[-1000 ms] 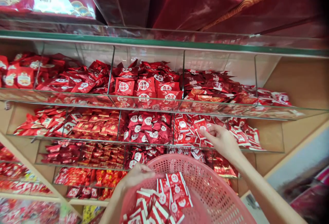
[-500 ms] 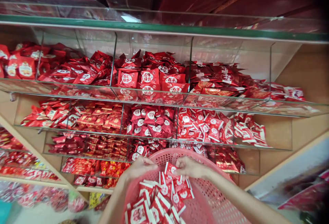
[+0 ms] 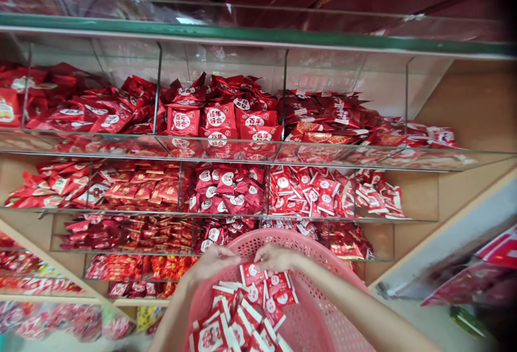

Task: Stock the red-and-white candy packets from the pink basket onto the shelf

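Observation:
A pink perforated plastic basket (image 3: 339, 309) holds a heap of small red-and-white packets (image 3: 242, 322) with round white labels. My right hand (image 3: 278, 259) is closed over the basket's far side, its fingertips pinching the edge of one small red packet (image 3: 250, 274). Just left of it, at the basket's rim, my left hand (image 3: 214, 264) has thumb and fingers pressed together. What lies between those fingers is too unclear to name. Both forearms come in from the bottom of the view.
Glass shelves with dividers face me, filled with red packets (image 3: 218, 120) sorted by compartment. A thick green-edged glass shelf (image 3: 242, 32) crosses above. Small red-and-white packets (image 3: 323, 193) fill a middle compartment. Bagged goods (image 3: 60, 319) lie low on the left; red packages (image 3: 464, 276) stand at the right.
The view has shifted slightly, so the shelves appear further left. My right hand, with the packet, has moved left toward my left hand.

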`<state>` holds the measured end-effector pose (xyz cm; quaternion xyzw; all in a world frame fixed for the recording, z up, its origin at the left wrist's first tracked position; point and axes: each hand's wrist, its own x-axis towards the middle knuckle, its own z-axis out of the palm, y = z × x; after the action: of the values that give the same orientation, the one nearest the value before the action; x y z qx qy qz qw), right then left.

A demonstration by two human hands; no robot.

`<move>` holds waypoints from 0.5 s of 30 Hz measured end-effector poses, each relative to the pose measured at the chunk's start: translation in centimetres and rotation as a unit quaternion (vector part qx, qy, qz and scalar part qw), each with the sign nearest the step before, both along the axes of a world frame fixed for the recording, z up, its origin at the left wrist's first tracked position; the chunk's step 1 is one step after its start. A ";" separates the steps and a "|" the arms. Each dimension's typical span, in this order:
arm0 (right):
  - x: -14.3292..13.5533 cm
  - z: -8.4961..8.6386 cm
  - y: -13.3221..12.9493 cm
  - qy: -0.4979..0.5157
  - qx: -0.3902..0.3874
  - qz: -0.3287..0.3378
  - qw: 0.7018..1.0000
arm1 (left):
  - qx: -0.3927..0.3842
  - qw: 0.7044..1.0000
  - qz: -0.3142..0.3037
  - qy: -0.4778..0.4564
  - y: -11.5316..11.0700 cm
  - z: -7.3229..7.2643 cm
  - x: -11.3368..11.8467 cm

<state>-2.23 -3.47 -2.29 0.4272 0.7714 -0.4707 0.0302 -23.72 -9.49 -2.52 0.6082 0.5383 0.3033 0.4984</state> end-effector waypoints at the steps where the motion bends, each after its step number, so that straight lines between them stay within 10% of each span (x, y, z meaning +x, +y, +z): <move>1: -0.3 0.2 -0.2 -0.020 0.007 0.011 1.000 | 0.003 1.000 -0.004 0.001 0.0 0.0 0.0; 9: -0.9 2.6 -2.6 -0.129 0.237 -0.020 0.963 | 0.015 0.999 -0.007 0.031 0.2 -0.3 -0.5; 15: 3.7 8.7 -3.9 -0.097 0.304 -0.036 0.947 | 0.001 1.000 -0.027 0.007 0.1 0.2 -0.2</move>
<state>1.48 -7.39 6.41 0.4871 0.8554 -0.1707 -0.0436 -23.95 -9.35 -2.31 0.6250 0.5251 0.2860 0.5018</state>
